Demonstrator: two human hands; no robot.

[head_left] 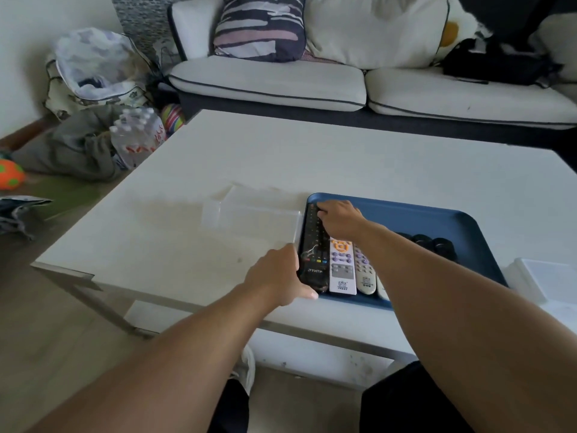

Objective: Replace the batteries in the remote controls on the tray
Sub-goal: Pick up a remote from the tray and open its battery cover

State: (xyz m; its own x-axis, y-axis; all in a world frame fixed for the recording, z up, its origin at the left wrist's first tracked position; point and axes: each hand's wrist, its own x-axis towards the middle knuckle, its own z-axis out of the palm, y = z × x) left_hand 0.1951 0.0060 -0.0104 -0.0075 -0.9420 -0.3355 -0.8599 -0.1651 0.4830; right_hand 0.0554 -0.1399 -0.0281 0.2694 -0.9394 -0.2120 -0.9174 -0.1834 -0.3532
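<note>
A blue tray [443, 218] sits near the table's front edge. Along the tray's left edge lies a long black remote [313, 245], buttons up. Just beside it lie a white remote [342, 267] with orange buttons, then a grey one [366, 273], side by side toward the tray's front edge.

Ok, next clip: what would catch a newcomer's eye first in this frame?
Both hands on the black remote at the left end of the blue tray: the left hand grips its near end, the right hand its far end. Lighter remotes lie beside it, on a white table before a sofa.
</note>
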